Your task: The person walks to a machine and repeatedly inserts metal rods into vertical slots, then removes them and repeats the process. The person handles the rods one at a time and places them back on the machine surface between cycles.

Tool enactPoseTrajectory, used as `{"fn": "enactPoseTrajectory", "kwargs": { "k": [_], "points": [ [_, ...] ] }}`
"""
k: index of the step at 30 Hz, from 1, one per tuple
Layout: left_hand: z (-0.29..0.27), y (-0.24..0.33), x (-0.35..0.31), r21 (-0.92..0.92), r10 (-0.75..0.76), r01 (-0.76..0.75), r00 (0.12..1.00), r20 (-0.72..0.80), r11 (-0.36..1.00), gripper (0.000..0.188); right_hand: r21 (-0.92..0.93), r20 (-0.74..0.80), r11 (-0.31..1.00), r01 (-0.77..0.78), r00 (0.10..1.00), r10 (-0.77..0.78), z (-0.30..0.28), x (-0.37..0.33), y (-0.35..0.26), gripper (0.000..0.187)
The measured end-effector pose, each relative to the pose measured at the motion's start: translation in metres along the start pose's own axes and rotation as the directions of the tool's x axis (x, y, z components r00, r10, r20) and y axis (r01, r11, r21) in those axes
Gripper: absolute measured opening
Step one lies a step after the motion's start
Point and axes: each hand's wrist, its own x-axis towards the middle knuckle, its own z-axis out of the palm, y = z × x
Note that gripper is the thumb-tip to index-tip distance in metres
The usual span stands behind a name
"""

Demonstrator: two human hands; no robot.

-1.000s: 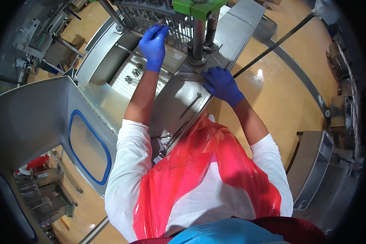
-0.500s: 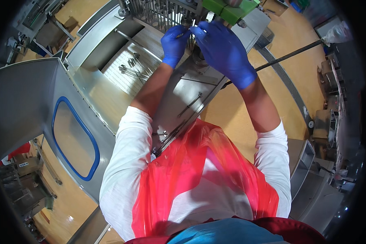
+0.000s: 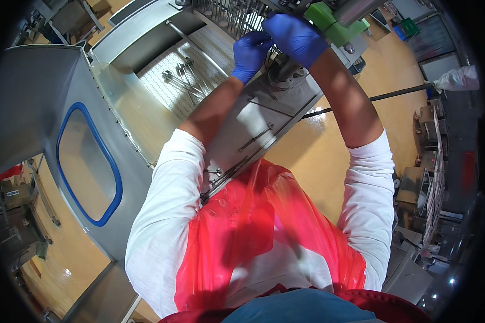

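Steel rods (image 3: 241,19) stand beside gloved fingers (image 3: 258,39).

Beyond both hands: dense row of upright rods (image 3: 234,21), tight. Right hand (image 3: 296,40) hemmed by green block (image 3: 333,28) on right, steel post (image 3: 280,82) just below. Left hand (image 3: 250,55): crossbar (image 3: 198,49) on left, slanting over perforated tray (image 3: 170,62). Room between forearms above steel ledge (image 3: 230,129); thin rods (image 3: 256,139) lie low there. Dark pole (image 3: 401,93) juts past right forearm.

Left hand (image 3: 249,55), right hand (image 3: 297,39) blue-gloved (apron (image 3: 253,220) red).
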Motion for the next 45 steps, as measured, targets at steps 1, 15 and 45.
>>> {"fn": "enactPoseTrajectory", "kwargs": {
  "k": [1, 15, 45],
  "points": [
    [-0.002, 0.000, -0.002, -0.013, -0.002, 0.003, 1.000, 0.020, 1.000, 0.022, 0.006, 0.047, 1.000, -0.009, 0.999, 0.009, 0.001, 0.003, -0.001, 0.010],
    [-0.009, 0.006, -0.001, 0.015, -0.023, 0.023, 0.999, 0.039, 1.000, 0.014, 0.119, 0.111, 0.985, -0.125, 0.988, 0.112, -0.005, 0.001, 0.000, 0.016],
    [-0.021, -0.024, 0.017, 0.252, 0.119, -0.231, 0.912, 0.394, 0.940, 0.023, 0.064, 0.156, 0.998, -0.021, 0.988, 0.011, 0.008, -0.002, 0.004, 0.018]
  ]
}}
